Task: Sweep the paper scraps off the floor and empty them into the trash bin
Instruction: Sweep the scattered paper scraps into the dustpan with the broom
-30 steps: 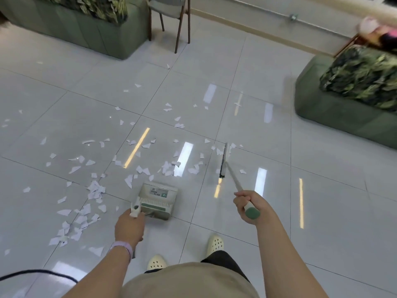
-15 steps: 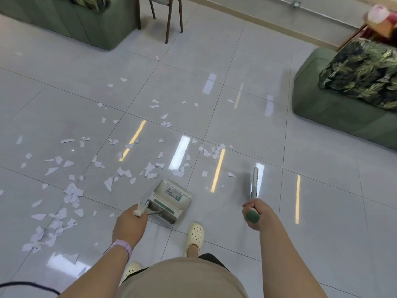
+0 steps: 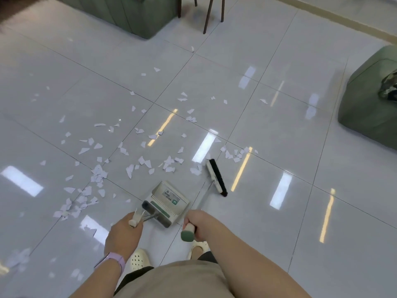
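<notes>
Sweep | right hand point(image 3: 198, 224) grips broom point(image 3: 216, 177) | left hand point(image 3: 124, 231) grips dustpan point(image 3: 166, 204) handle | draw paper scraps point(image 3: 148, 163) toward pan mouth, bristles flat, short strokes

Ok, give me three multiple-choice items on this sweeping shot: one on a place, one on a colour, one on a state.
1. Where is the broom head relative to the dustpan?
A. to its right
B. inside it
C. behind the person

2. What colour is the broom's handle end?
A. red
B. green
C. yellow

3. What is the left hand doing?
A. hanging open
B. picking up scraps
C. gripping the dustpan handle

Key: 1 A, the bristles sit on the floor right of the pan. 2 B, the cap below the right hand is green. 3 C, its fingers curl round the white handle.
</notes>
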The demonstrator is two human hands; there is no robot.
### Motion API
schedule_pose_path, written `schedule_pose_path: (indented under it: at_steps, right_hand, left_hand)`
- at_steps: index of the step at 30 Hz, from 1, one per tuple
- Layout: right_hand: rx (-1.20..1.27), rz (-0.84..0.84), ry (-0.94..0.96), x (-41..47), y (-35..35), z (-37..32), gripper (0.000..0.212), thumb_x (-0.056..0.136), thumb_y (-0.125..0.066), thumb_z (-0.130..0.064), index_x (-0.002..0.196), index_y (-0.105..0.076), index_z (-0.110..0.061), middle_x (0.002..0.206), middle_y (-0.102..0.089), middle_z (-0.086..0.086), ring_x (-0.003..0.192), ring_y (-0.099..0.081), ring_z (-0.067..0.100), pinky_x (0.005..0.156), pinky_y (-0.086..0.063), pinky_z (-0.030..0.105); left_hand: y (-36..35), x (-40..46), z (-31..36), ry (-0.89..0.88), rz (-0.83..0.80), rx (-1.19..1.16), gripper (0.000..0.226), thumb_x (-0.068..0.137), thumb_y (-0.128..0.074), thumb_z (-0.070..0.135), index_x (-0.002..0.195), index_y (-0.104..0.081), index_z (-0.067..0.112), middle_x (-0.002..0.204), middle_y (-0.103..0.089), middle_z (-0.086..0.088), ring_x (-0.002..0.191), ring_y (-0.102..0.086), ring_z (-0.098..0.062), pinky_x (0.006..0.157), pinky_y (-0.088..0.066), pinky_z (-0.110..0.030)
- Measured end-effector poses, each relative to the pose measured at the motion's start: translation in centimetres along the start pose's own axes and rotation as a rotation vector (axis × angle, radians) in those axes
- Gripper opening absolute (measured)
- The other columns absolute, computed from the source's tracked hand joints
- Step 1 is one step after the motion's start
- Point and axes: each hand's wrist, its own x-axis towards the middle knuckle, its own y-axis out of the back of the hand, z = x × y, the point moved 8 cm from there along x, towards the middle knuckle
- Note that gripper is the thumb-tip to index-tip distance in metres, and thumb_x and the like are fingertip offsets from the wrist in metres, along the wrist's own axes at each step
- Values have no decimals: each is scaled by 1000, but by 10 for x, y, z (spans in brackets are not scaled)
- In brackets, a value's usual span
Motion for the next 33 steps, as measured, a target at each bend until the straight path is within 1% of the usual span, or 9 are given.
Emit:
schedule_pose_path:
  at_steps: [3, 5, 7, 9, 13, 15, 19, 25, 33]
  right_hand:
    - [-13, -95, -8, 2, -41, -20, 17, 75, -47, 6, 83, -49, -8, 82, -47, 10, 60, -50, 19, 47, -43, 24]
    - [30, -186, -43, 6, -55, -32, 19, 69, -50, 6, 83, -50, -8, 76, -48, 8, 50, -51, 15, 44, -44, 23]
    - [144, -279, -91, 13, -52, -48, 15, 79, -48, 7, 83, -46, -7, 62, -47, 5, 36, -46, 9, 35, -41, 18]
    - [180, -345, -105, 21, -37, -66, 18, 86, -45, 7, 85, -40, -10, 56, -46, 4, 32, -41, 5, 31, -38, 16]
    - [369, -485, -118, 15, -18, -95, 27, 86, -48, 8, 81, -35, -15, 55, -36, -3, 32, -39, 6, 29, -39, 19]
    - [440, -534, -93, 5, -13, -104, 28, 85, -50, 9, 83, -35, -15, 60, -32, -6, 34, -37, 4, 31, -40, 17]
    - [389, -507, -17, -10, 17, -101, 22, 84, -51, 6, 84, -39, -13, 58, -35, -6, 35, -39, 4, 32, -39, 16]
    - [627, -448, 116, -34, 107, -82, 24, 84, -52, 5, 80, -39, -15, 59, -32, -7, 35, -34, 5, 31, -37, 17]
    - [933, -212, 260, -68, 235, -47, 24, 85, -47, 4, 81, -35, -17, 60, -30, -6, 35, -31, 3, 32, -34, 13]
  left_hand:
    - [8, -6, -13, 63, 34, -5, 37, 102, -48, 37, 73, -61, 19, 66, -64, -2, 65, -60, -22, 60, -45, -28]
    - [12, -10, -20, 104, 56, -6, 38, 102, -46, 39, 73, -60, 18, 66, -64, -2, 66, -60, -23, 60, -45, -29]
    - [16, -13, -25, 138, 80, -16, 37, 102, -47, 37, 73, -59, 18, 66, -64, -4, 66, -60, -24, 60, -44, -30]
    - [22, -14, -32, 160, 111, -29, 36, 102, -47, 34, 71, -58, 18, 64, -62, -5, 65, -59, -25, 60, -44, -30]
    - [28, -17, -42, 197, 152, -46, 49, 101, -41, 55, 70, -59, 21, 56, -61, -4, 61, -60, -26, 59, -46, -30]
    - [25, -18, -39, 196, 162, -55, 47, 102, -43, 51, 68, -56, 20, 55, -59, -4, 60, -58, -27, 58, -45, -31]
    - [14, -14, -22, 166, 157, -57, 29, 99, -52, 28, 71, -57, 19, 64, -62, -7, 65, -59, -29, 60, -42, -32]
    - [-13, -2, 25, 108, 126, -101, 30, 97, -54, 31, 71, -57, 18, 67, -63, -6, 65, -58, -27, 60, -45, -31]
    - [-58, 13, 114, -87, 14, -72, 31, 99, -54, 29, 71, -58, 15, 64, -62, -7, 63, -59, -27, 58, -44, -30]
